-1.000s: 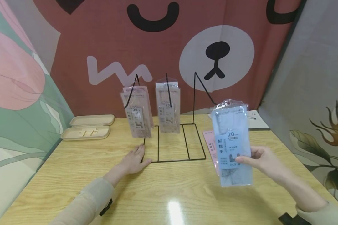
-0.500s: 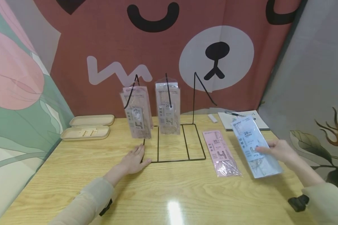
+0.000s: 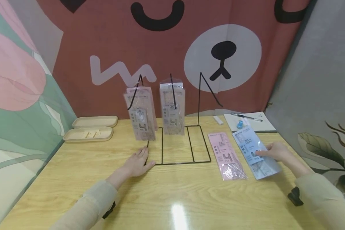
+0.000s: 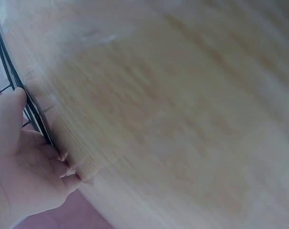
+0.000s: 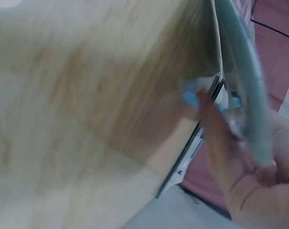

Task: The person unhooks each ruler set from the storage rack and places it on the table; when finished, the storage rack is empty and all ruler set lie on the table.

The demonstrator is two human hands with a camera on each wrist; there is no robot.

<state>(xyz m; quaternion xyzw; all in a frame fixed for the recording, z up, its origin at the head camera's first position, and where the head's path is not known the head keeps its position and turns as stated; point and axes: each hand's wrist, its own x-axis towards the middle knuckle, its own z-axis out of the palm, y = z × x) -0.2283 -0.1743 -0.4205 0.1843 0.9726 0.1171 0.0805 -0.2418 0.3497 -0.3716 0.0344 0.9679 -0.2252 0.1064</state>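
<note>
On the right of the head view, my right hand (image 3: 277, 151) pinches a light blue flat plastic packet (image 3: 251, 150) at its right edge, thumb on the front. The packet is tilted close over the table; whether it touches the table cannot be told. To its left lies a pink packet (image 3: 226, 156) on the table. My left hand (image 3: 136, 164) rests at the front left corner of a black wire rack (image 3: 172, 164), fingers extended along its side. In the left wrist view, the left hand's thumb (image 4: 19, 98) lies against the rack's wire.
Clear packets hang on the rack's left hook (image 3: 141, 118) and middle hook (image 3: 172, 111); the right hook (image 3: 211, 91) is bare. A notebook (image 3: 261, 126) with a pen (image 3: 247, 117) and a small blue object (image 3: 240, 124) lies at the back right. A beige case (image 3: 89, 134) stands open at left.
My right hand has carried the blue packet from in front of the rack's right side to the right and down, uncovering the pink packet and notebook. My left hand stays at the rack.
</note>
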